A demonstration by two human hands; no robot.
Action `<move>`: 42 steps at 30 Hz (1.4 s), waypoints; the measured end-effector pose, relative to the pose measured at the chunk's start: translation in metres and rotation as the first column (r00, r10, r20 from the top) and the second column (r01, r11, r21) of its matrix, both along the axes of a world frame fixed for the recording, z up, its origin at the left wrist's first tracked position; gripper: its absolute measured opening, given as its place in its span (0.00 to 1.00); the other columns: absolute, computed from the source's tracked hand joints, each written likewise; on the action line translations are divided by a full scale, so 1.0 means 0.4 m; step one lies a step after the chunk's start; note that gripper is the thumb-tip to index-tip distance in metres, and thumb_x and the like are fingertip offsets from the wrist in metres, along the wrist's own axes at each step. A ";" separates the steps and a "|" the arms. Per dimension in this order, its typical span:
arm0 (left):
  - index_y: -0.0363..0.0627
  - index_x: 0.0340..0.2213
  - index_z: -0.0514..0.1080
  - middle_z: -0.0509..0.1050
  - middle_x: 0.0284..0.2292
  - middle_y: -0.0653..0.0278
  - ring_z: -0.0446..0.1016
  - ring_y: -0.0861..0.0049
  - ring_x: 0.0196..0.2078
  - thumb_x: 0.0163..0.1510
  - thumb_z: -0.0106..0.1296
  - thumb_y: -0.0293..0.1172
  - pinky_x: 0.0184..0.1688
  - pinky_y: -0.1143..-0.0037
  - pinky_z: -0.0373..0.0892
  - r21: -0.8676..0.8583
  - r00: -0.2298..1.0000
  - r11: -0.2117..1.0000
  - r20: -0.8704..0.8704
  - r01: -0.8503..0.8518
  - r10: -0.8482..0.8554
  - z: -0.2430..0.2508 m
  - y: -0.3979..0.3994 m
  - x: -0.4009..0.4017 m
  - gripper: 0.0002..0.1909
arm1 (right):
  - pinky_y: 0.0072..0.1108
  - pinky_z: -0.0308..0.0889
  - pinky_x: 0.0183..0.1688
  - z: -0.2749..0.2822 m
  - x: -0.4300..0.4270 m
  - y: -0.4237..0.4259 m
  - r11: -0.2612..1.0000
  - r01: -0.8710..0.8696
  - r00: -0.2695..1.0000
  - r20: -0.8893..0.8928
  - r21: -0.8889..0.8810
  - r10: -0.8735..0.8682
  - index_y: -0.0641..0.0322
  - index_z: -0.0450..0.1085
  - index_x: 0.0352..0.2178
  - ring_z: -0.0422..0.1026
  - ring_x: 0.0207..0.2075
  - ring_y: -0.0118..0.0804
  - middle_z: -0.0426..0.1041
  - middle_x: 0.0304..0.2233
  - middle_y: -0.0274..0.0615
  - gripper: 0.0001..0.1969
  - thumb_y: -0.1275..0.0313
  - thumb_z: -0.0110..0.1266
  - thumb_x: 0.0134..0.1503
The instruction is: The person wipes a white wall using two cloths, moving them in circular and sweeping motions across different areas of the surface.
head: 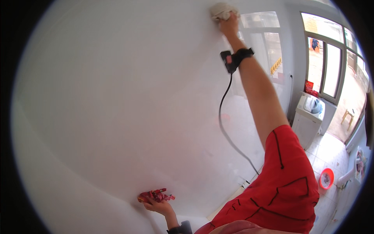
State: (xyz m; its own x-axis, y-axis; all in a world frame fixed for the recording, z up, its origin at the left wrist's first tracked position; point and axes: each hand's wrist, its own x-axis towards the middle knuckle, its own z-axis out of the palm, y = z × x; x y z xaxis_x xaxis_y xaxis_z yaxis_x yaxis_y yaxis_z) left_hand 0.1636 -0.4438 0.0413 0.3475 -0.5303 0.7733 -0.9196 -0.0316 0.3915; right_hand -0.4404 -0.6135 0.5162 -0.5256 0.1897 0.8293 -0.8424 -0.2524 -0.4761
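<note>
High on a glossy white wall, my right hand presses a bunched beige cloth against the surface, with that arm stretched up. A black strap with a small device is round the right wrist, and a cable runs down from it. Low on the same wall, my left hand holds a crumpled red patterned cloth. The cloth is on or close to the wall; contact cannot be told. Another black band is on the left wrist.
A white washing machine stands by the window at the right, near an open doorway. On the tiled floor is a red basin with contents, beside a white sink. A wall socket with plugs sits low near my body. Outside stands a stool.
</note>
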 end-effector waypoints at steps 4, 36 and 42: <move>0.37 0.57 0.55 0.53 0.54 0.38 0.55 0.46 0.55 0.39 0.47 0.11 0.54 0.61 0.60 0.007 0.997 0.998 -0.056 -0.059 0.060 0.001 0.025 0.032 0.39 | 0.39 0.57 0.55 -0.216 0.379 0.046 0.977 -0.204 0.914 -0.346 0.059 0.212 0.58 0.66 0.47 0.62 0.52 0.52 0.65 0.49 0.48 0.24 0.71 0.57 0.44; 0.31 0.56 0.54 0.54 0.50 0.40 0.62 0.55 0.52 0.55 0.50 0.24 0.47 0.67 0.67 -0.149 0.770 0.966 -0.583 0.211 -0.258 0.041 -0.025 -0.036 0.29 | 0.50 0.52 0.56 -0.646 -0.638 -0.029 0.275 0.345 0.924 -0.272 0.898 -0.270 0.57 0.60 0.54 0.61 0.56 0.55 0.65 0.53 0.50 0.24 0.62 0.39 0.56; 0.32 0.55 0.55 0.54 0.50 0.45 0.63 0.59 0.50 0.54 0.49 0.24 0.45 0.70 0.69 -0.077 0.999 0.996 -0.022 0.048 -0.049 0.016 0.014 0.023 0.28 | 0.25 0.58 0.56 -1.123 -0.275 -0.054 0.842 -0.429 0.742 0.659 0.326 0.123 0.49 0.56 0.58 0.63 0.55 0.44 0.65 0.54 0.45 0.32 0.70 0.52 0.50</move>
